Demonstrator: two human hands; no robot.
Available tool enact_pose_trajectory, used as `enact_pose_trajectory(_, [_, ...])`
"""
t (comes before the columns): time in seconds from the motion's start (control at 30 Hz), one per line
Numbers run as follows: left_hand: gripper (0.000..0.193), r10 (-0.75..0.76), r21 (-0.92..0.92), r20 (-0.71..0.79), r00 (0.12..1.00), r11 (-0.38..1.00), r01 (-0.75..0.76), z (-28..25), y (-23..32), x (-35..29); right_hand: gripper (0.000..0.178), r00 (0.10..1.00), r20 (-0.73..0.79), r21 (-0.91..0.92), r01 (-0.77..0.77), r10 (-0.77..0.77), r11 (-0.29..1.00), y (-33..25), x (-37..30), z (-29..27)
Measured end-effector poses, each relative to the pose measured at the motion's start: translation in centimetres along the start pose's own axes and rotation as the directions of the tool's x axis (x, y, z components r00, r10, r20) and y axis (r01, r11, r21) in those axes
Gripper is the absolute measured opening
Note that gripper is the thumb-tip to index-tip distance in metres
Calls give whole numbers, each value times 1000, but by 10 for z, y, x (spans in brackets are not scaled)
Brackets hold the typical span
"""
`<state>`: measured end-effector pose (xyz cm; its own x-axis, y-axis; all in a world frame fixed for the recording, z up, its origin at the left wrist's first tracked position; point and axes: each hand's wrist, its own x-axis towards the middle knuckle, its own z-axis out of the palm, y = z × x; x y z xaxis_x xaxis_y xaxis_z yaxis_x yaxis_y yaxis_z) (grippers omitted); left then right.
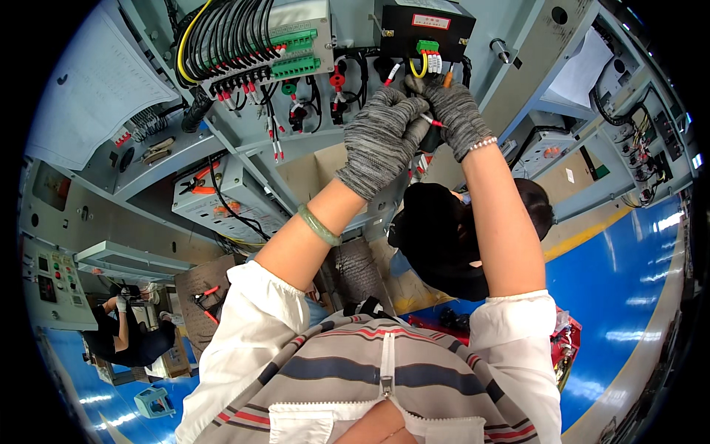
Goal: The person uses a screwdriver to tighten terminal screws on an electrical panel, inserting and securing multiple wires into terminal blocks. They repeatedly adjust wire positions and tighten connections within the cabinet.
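Note:
My left hand (384, 140), in a grey knit glove, is closed on thin wires. A wire end with a white sleeve and red tip (392, 75) sticks up by its fingers, and a second red-tipped wire end (432, 120) points toward my other hand. My right hand (457, 118), gloved alike, is closed just beside it. By its fingers rises a slim orange piece (448, 77), perhaps part of a tool; its lower part is hidden. Just above both hands sits a black box (423, 31) with a green terminal plug (427, 46), holding yellow and white-sleeved wires.
A terminal module (296, 55) with many black wires is at upper left; loose red-tipped wires (276, 140) hang below. A person in black (440, 237) is below my right forearm. Red-handled pliers (208, 302) lie on a brown surface. Another person (129, 333) works far left.

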<state>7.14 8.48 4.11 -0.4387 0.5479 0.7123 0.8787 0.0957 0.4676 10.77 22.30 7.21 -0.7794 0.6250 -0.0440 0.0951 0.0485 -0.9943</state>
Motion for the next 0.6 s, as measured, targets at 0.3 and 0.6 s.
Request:
enact_pose_trajectory(0.3, [48, -106, 75, 186, 977, 993, 93, -10, 13, -2, 29, 997, 47, 39, -57, 55, 998, -6, -5, -3])
enact_pose_trajectory(0.6, [32, 138, -48, -75, 988, 989, -142, 10, -6, -22, 25, 1000, 6, -150, -11, 12, 989, -10, -6, -1])
